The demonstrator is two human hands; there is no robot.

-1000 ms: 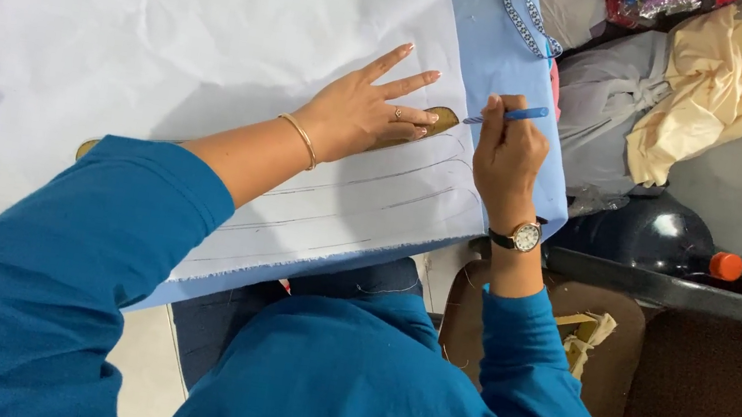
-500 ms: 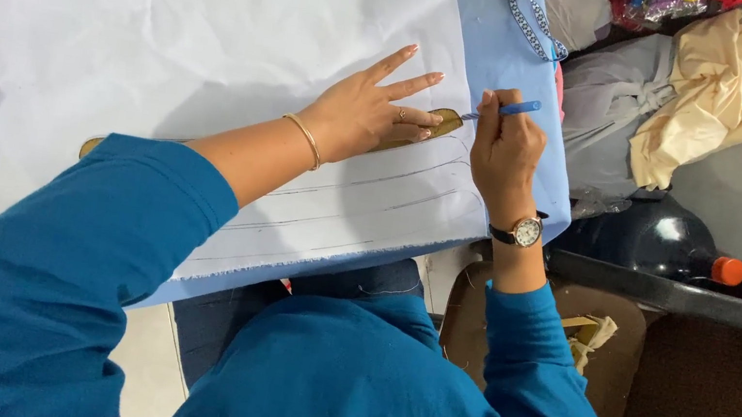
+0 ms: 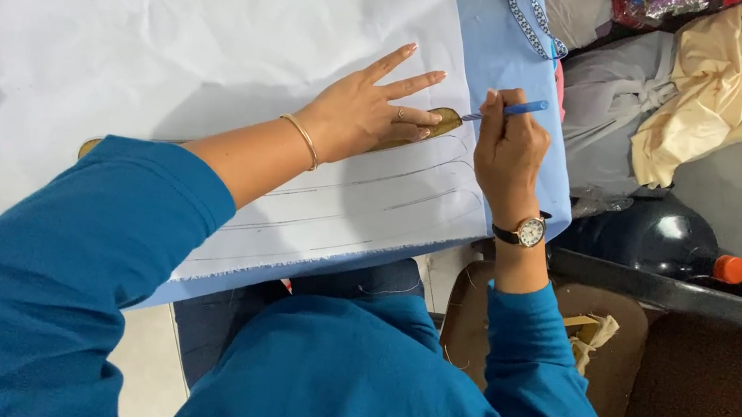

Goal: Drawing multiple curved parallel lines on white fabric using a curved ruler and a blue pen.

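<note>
My left hand (image 3: pixel 367 118) lies flat, fingers spread, pressing a wooden ruler (image 3: pixel 438 125) onto a large sheet of white paper (image 3: pixel 221 29). Only the ruler's rounded end shows past my fingers; another bit peeks out near my sleeve. My right hand (image 3: pixel 507 152) grips a blue pencil (image 3: pixel 515 110), its tip at the ruler's end on the paper. Several drawn lines run across the paper below my left hand. The paper lies on light blue fabric (image 3: pixel 512 53) covering the table.
A patterned tape (image 3: pixel 528 11) lies over the blue fabric at the top. Right of the table are grey cloth (image 3: pixel 614 88), cream cloth (image 3: pixel 712 88), a dark helmet-like object (image 3: pixel 660 242) with an orange cap (image 3: pixel 730 269), and a brown stool (image 3: pixel 606 342).
The view has shifted slightly. My right hand with the pencil has edged a little along the ruler's end. My left hand stays pressed on the ruler.
</note>
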